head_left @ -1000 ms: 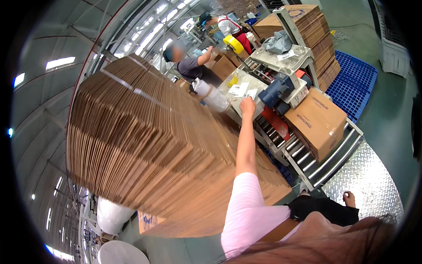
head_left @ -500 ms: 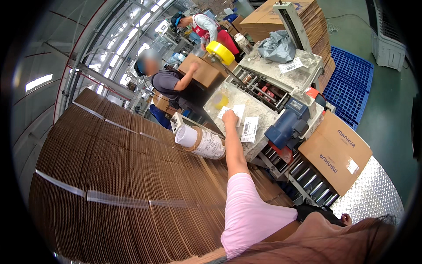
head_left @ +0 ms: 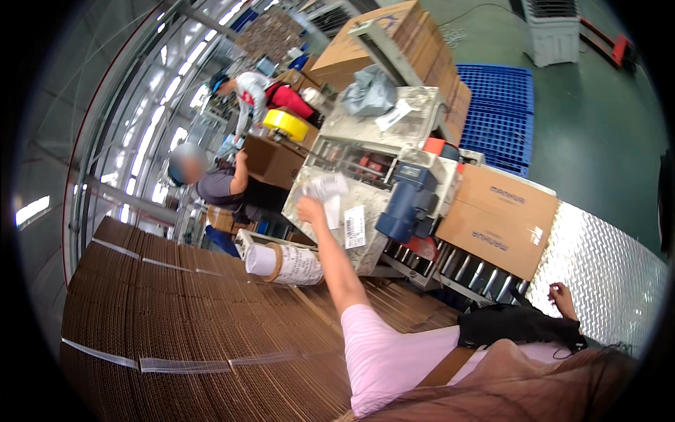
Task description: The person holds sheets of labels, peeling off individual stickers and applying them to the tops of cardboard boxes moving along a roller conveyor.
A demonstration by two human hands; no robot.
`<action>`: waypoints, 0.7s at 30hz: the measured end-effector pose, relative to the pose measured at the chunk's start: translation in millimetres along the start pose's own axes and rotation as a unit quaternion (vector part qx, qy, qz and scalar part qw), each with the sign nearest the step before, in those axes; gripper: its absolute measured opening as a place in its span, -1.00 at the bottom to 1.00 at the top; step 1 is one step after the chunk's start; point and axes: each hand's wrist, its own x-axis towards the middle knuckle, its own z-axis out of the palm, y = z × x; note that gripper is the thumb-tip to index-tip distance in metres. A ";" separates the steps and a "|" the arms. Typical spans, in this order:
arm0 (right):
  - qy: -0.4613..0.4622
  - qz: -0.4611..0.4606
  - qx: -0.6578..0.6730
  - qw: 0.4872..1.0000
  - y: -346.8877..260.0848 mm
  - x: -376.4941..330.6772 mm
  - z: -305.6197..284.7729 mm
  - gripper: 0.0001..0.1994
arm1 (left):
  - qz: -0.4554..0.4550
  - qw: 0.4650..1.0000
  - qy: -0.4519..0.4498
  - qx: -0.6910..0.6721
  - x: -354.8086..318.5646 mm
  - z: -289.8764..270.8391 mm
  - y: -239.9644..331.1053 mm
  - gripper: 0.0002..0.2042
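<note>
Head view, left hand (head_left: 309,209) gripped white rectangular paper label (head_left: 325,187) at its one o'clock, right hand (head_left: 562,299) half-open at view's four o'clock

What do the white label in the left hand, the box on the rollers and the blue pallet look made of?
White label in the left hand: probably thin paper, possibly film; flat sheet, blur hides its finish.
Box: likely matte cardboard; dull tan faces with dark print.
Blue pallet: likely moulded plastic; even colour, regular open grid.
</note>
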 end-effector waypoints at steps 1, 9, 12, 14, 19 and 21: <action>0.004 0.008 0.021 1.000 -2.5 -3.8 -6.9 -0.75 | 0.047 0.995 0.056 -0.064 -13.5 -30.7 31.8 -0.79; -0.134 -0.105 0.258 0.951 -160.2 -21.1 -10.4 -0.58 | 0.227 0.755 -0.011 -0.615 -178.7 -248.3 136.8 -0.85; -0.222 -0.132 0.388 0.885 -208.7 -6.4 -15.7 -0.42 | 0.331 0.659 -0.017 -0.675 -248.7 -267.3 138.6 -0.82; -0.293 -0.112 0.447 0.838 -240.3 -8.1 -22.9 -0.36 | 0.348 0.578 -0.131 -0.726 -290.6 -271.1 144.1 -0.78; -0.409 -0.080 0.509 0.753 -260.5 -0.2 -7.7 -0.32 | 0.184 0.542 -0.311 -0.759 -357.3 -212.3 143.6 -0.74; -0.426 -0.115 0.515 0.735 -258.6 2.6 -1.4 -0.31 | 0.135 0.496 -0.351 -0.783 -379.0 -196.3 142.2 -0.73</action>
